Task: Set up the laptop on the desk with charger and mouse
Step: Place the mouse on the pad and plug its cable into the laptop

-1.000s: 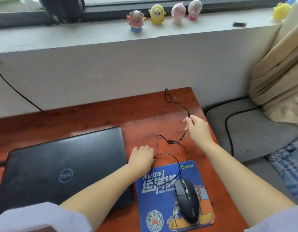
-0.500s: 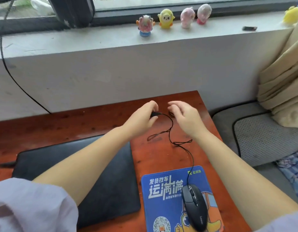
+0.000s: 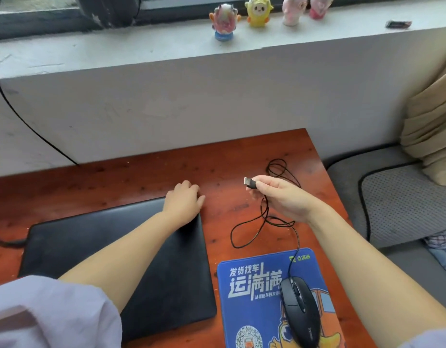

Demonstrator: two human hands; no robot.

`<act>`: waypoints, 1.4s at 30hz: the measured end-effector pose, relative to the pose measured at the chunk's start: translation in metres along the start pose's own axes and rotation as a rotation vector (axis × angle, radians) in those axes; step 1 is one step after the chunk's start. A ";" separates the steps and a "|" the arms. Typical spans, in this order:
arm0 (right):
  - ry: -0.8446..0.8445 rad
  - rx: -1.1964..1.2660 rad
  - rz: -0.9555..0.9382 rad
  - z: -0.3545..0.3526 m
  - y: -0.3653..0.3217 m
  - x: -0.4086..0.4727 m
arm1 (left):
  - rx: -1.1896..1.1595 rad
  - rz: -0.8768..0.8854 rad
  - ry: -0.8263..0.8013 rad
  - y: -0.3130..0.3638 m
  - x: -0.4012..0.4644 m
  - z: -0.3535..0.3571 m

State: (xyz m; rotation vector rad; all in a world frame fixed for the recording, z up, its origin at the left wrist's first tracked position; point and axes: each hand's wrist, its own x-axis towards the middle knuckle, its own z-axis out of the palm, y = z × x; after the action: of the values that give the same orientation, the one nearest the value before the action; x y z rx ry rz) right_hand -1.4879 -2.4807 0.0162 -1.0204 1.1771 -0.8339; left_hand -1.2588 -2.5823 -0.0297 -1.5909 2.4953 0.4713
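A closed black laptop (image 3: 111, 249) lies on the red-brown desk (image 3: 141, 182). My left hand (image 3: 183, 201) rests on its far right corner, fingers curled over the edge. My right hand (image 3: 284, 199) holds the mouse's USB plug (image 3: 250, 183) above the desk, metal end pointing left toward the laptop. The thin black mouse cable (image 3: 262, 222) loops on the desk and runs to the black mouse (image 3: 301, 308), which sits on a blue mouse pad (image 3: 254, 285). A dark charger cable (image 3: 6, 243) reaches the laptop's left side.
A white windowsill wall (image 3: 191, 91) rises behind the desk, with several small toy figures (image 3: 257, 11) on the ledge. A black cord (image 3: 21, 116) hangs down the wall at left. A grey cushioned seat (image 3: 402, 197) and beige fabric (image 3: 437, 126) lie to the right.
The plug passed from my left hand to my right hand, which now holds it up. My left hand dropped onto the laptop's far right corner. The cable has settled into loops on the desk.
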 end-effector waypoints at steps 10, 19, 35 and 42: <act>-0.097 0.117 0.044 0.001 -0.006 0.003 | 0.033 -0.164 0.006 -0.005 0.021 0.005; 0.078 -0.353 0.089 0.043 0.014 0.037 | -0.119 -0.159 -0.053 -0.009 0.015 -0.015; 0.081 -0.622 -0.188 0.080 0.006 0.045 | -0.223 -0.076 0.122 -0.025 -0.003 -0.051; 0.080 -0.632 -0.207 0.080 0.005 0.049 | -0.239 -0.073 0.131 -0.025 -0.005 -0.053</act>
State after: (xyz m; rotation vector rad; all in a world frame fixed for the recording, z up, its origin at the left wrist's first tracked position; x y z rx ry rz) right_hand -1.3994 -2.5087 0.0009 -1.6571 1.4626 -0.6740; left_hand -1.2318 -2.6058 0.0170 -1.8489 2.5441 0.6993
